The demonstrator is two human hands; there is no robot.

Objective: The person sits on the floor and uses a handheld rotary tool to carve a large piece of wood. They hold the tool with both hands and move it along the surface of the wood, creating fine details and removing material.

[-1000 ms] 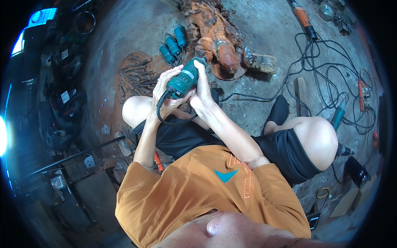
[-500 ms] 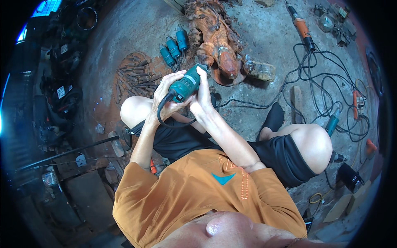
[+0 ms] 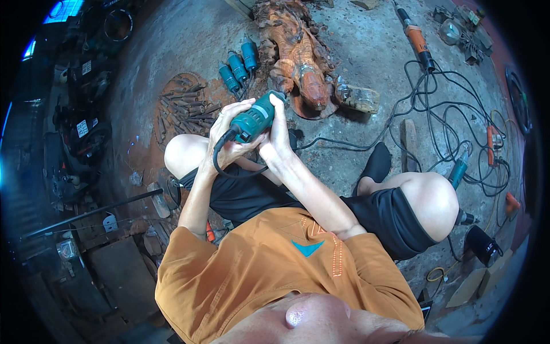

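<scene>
Both my hands are closed around a teal die grinder (image 3: 255,120), held at a slant above my lap. My left hand (image 3: 224,131) wraps its left side and rear, where a black cord comes out and loops down. Along the right side lies my right hand (image 3: 277,133), its thumb up near the nose of the tool. That nose points up and right at the near end of a reddish-brown wood carving (image 3: 299,54) on the floor. I cannot make out the bit or whether it touches the wood.
Left of the carving stand several teal power tools (image 3: 237,67), beside a pile of brown carving bits (image 3: 182,109). A wooden block (image 3: 361,99) sits against the carving's right. Tangled black cords (image 3: 427,103) and an orange-black grinder (image 3: 419,41) lie further right.
</scene>
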